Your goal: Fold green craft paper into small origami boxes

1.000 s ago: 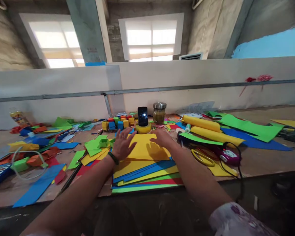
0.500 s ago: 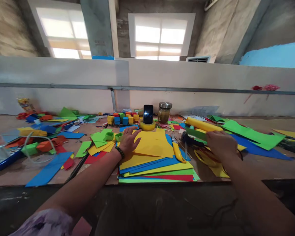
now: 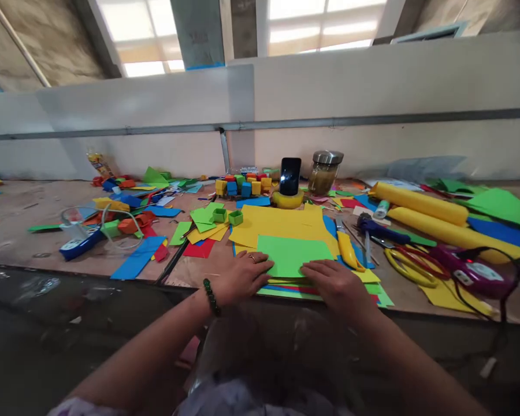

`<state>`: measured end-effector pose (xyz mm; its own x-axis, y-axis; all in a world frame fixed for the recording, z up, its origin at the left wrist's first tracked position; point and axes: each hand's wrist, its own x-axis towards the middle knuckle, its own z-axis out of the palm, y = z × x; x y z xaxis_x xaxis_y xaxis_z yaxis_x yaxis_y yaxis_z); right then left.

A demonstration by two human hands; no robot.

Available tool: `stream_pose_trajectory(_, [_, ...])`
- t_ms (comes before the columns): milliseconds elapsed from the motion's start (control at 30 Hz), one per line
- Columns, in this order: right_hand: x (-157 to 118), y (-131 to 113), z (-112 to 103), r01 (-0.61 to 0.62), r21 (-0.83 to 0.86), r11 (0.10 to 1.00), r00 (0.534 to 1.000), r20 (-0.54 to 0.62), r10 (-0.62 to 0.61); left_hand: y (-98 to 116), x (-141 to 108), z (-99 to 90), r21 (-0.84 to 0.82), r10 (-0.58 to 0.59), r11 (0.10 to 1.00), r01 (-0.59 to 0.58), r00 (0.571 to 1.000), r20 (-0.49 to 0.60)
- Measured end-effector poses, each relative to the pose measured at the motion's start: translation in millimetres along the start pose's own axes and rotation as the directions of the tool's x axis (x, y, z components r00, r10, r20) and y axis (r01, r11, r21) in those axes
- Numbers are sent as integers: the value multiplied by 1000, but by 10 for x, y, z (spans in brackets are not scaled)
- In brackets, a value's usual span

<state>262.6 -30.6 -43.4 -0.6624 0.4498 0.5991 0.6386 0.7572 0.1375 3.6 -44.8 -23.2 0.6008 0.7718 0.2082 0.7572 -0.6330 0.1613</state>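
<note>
A green paper sheet (image 3: 298, 254) lies on a stack topped with yellow paper (image 3: 281, 222) at the table's front. My left hand (image 3: 241, 278) is at the sheet's left edge, fingers stretched out. It wears a ring and a dark beaded bracelet. My right hand (image 3: 338, 287) rests on the sheet's lower right corner, its fingers extended over the green surface and its thumb hidden. Both hands look open, pressing on the paper from above. Just right of the stack lies a yellow-handled cutter knife (image 3: 349, 251). Two small green paper boxes (image 3: 235, 217) sit behind my left hand.
A phone (image 3: 290, 176) stands on a yellow roll of tape (image 3: 288, 200), beside a lidded jar (image 3: 325, 173). Colored paper cubes (image 3: 242, 186) sit left of it. Rightward are yellow paper rolls (image 3: 420, 203), yellow-handled scissors (image 3: 409, 268) and a purple corded device (image 3: 472, 271). A blue-based device (image 3: 82, 242) is left.
My right hand has come in from the right with the green sheet, which now lies on the stack. My left hand has moved nearer the front edge. The view has tilted down and turned.
</note>
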Motion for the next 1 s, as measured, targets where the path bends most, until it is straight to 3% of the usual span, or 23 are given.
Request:
stream_pose_trajectory(167, [-188, 61, -7, -175, 143, 974, 983, -31, 181, -54, -81, 122, -252, -110, 965, 72, 984, -139])
stream_pose_trajectory(300, [-295, 66, -41, -341, 172, 924, 925, -113, 362, -51, -123, 146, -376, -299, 906, 195, 923, -243])
stream_pose_trajectory(367, [-326, 75, -51, -383, 174, 907, 904, -129, 407, -61, -146, 157, -464, -443, 845, 265, 832, -333])
stream_pose_trajectory(467, [-341, 92, -40, -392, 182, 902, 901, -122, 416, -94, -175, 155, -648, -653, 702, 297, 631, -418])
stream_pose_trajectory(500, [-342, 96, -31, -385, 195, 902, 905, -112, 410, -103, -182, 145, -680, -680, 673, 290, 605, -415])
stream_pose_trajectory(567, [-345, 101, -9, -383, 227, 896, 908, -87, 410, -107, -190, 108, -675, -657, 685, 275, 634, -408])
stream_pose_trajectory(700, [-352, 95, 6, -404, 275, 873, 903, -31, 428, -76, -193, 21, -530, -424, 830, 172, 814, -398])
stream_pose_trajectory(767, [-347, 82, -12, -389, 291, 874, 907, -45, 418, -66, -193, 5, -471, -330, 872, 134, 872, -362])
stream_pose_trajectory(900, [-333, 34, -77, -317, 329, 890, 899, -196, 392, -65, -189, 54, -349, -164, 935, 65, 951, -261])
stream_pose_trajectory(1000, [-346, -12, -117, -255, 406, 878, 895, -245, 373, -44, -186, 107, -273, -79, 962, 28, 981, -175])
